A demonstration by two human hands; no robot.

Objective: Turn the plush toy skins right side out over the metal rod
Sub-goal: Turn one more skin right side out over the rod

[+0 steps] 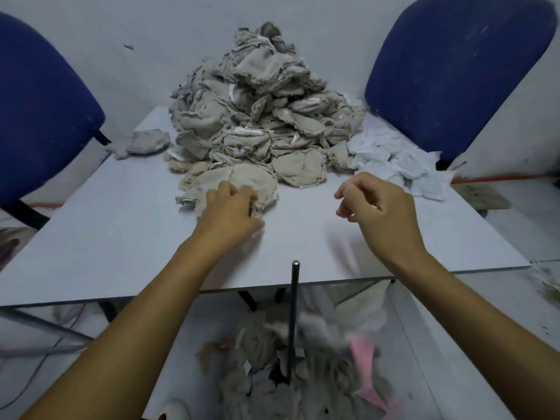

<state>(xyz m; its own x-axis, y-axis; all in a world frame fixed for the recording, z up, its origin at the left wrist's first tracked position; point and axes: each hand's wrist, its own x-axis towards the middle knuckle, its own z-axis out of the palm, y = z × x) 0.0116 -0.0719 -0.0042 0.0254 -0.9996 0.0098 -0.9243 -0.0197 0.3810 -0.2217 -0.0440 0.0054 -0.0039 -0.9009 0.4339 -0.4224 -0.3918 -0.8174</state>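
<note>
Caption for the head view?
Left hand grips a skin from the pile; right hand empty; metal rod bare.

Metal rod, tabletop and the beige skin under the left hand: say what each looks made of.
Metal rod: dark, smooth metal, probably steel; its rounded tip catches a glint.
Tabletop: thin, flat board with a matte pale grey face, likely laminate; the darker edge line suggests a facing.
Beige skin: soft woven or knit backing cloth with frayed seam edges, apparently inside out; the left hand grips it.
</note>
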